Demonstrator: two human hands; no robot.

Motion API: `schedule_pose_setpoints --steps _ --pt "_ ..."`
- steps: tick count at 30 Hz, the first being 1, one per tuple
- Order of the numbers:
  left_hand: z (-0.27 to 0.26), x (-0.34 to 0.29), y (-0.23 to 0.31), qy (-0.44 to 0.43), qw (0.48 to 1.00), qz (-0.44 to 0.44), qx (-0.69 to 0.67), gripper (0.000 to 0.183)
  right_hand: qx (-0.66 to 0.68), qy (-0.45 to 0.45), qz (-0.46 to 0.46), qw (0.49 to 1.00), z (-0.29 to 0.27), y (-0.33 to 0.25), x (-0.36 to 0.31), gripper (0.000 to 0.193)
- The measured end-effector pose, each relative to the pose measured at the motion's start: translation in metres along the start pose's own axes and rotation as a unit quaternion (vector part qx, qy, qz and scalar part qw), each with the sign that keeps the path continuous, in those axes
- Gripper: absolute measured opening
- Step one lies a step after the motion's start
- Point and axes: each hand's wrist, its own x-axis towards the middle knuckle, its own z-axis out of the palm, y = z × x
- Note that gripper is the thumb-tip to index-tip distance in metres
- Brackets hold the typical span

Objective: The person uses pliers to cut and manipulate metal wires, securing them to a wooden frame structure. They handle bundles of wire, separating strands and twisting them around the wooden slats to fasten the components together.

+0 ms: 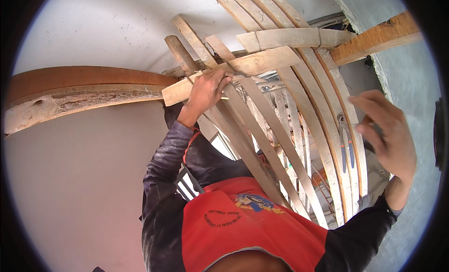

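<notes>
My left hand (208, 92) is closed on a short, pale wooden crosspiece (267, 59), where it crosses several long slats (262, 127). Its fingertips press near the joint, and whatever else may be under them is hidden. Out to the right, my right hand (389, 134) is raised over the slats and smeared by motion. Its thumb and fingers are bent; a thin, dark wire-like line shows beside the thumb, but I cannot tell whether it is held. Pliers (345, 142) with dark handles lie on a slat just left of that hand.
A second crosspiece (299, 39) is bound to the slats with wire. Thick wooden beams jut in at left (93, 91) and upper right (379, 38). A pale wall (84, 178) stands at left, a grey-green wall (411, 84) at right. Gaps between slats show a cluttered space below.
</notes>
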Motion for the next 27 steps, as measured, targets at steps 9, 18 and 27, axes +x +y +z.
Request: schedule_pose_setpoints --steps 9,18,27 --pt "0.001 -0.004 -0.009 0.017 1.0 0.003 -0.022 0.022 0.187 0.776 0.18 0.575 0.114 0.162 -0.09 0.03" --pt "-0.001 -0.011 -0.01 0.012 0.998 -0.025 -0.054 0.022 0.177 0.332 0.149 0.914 0.257 0.019 0.038 0.016" --pt "0.007 -0.006 -0.01 0.043 0.998 -0.025 -0.034 0.018 0.168 0.338 0.001 0.926 0.281 -0.032 0.143 0.024"
